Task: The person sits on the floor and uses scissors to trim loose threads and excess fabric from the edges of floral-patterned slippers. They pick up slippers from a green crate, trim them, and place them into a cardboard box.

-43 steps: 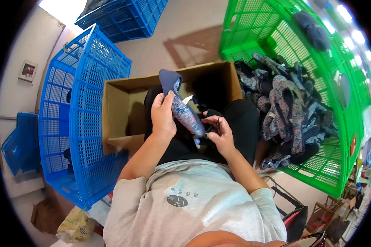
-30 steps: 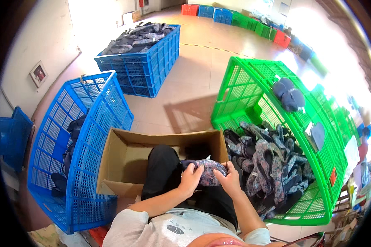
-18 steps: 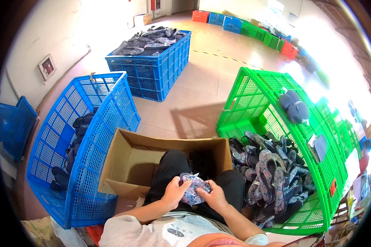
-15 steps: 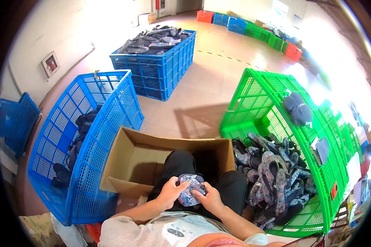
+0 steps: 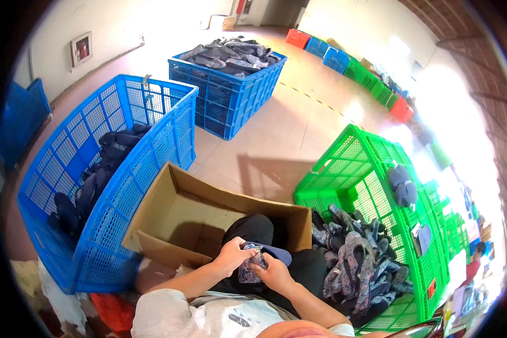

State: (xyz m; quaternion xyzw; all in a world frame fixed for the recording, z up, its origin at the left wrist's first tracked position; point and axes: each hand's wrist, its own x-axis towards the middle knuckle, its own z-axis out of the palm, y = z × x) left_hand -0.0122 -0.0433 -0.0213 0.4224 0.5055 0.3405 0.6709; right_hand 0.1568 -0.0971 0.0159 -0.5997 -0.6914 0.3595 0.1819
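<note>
Over my lap, a slipper (image 5: 248, 274) with a floral-patterned upper and a plain dark blue sole part is held between both hands. My left hand (image 5: 234, 257) grips its upper from the left, thumb on top. My right hand (image 5: 275, 274) pinches the same fabric from the right, its thumb meeting the left one near the middle. The blue sole part sticks out beyond my fingers, to the far right. Just past my knees stands an open cardboard box (image 5: 239, 201); the part of its inside that shows holds nothing.
At right, a tipped green crate (image 5: 372, 163) holds piled floral slippers (image 5: 355, 253). A blue crate (image 5: 110, 219) with dark slippers (image 5: 104, 163) stands at left. Farther off is another blue crate (image 5: 208, 101), heaped full. Coloured crates (image 5: 335, 59) line the far wall; a person (image 5: 476, 265) is at far right.
The slipper has turned in my hands: its floral upper faced me broadly before, and now it is bunched, with the blue sole part showing to the right. The head view has shifted.
</note>
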